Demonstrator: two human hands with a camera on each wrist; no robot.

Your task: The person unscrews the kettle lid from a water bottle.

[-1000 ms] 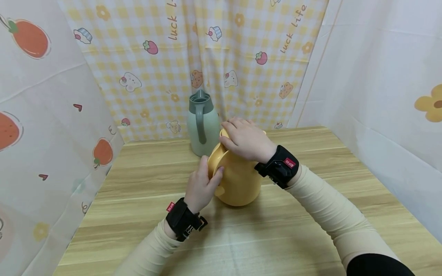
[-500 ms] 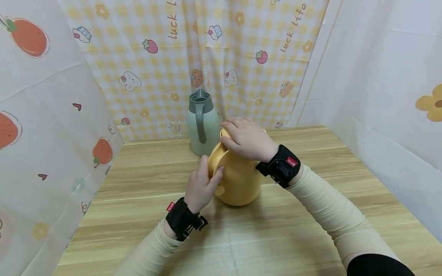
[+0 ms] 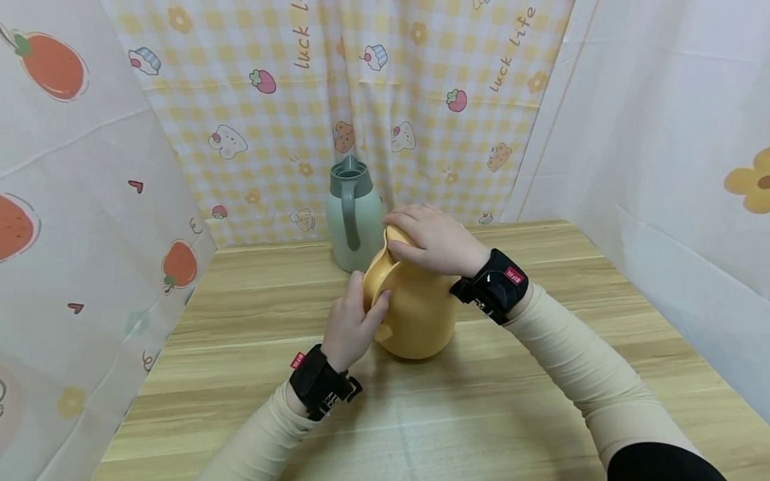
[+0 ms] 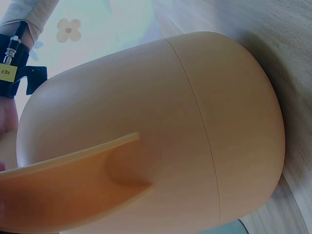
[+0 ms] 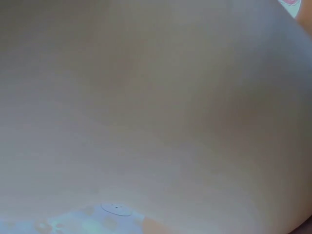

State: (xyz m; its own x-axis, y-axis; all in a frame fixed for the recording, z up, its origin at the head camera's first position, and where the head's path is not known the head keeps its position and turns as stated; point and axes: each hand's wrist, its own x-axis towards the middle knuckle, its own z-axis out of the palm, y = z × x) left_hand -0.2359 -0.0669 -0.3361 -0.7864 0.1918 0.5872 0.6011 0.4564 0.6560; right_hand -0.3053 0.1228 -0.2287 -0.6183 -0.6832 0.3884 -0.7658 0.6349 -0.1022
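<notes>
A yellow thermos jug (image 3: 421, 314) stands upright on the table, its handle (image 3: 377, 275) turned toward the left. My left hand (image 3: 351, 327) grips that handle, thumb on the near side. Over the jug's top lies my right hand (image 3: 436, 242), with its fingers and thumb around the yellow lid (image 3: 397, 235), which is mostly covered. In the left wrist view the jug body (image 4: 122, 97) fills the middle, and the handle (image 4: 73, 180) runs in from the left. The right wrist view is mostly a blurred close surface.
Behind and left of the yellow jug stands a green thermos jug (image 3: 356, 227) with a grey-green collar and handle. The wooden table (image 3: 252, 321) backs onto a checked curtain (image 3: 277, 120). White printed cloth (image 3: 674, 167) hangs at both sides.
My right hand has turned slightly on the lid, its wrist shifting a little right and up, so more of the lid shows. The left hand and the jug stay put.
</notes>
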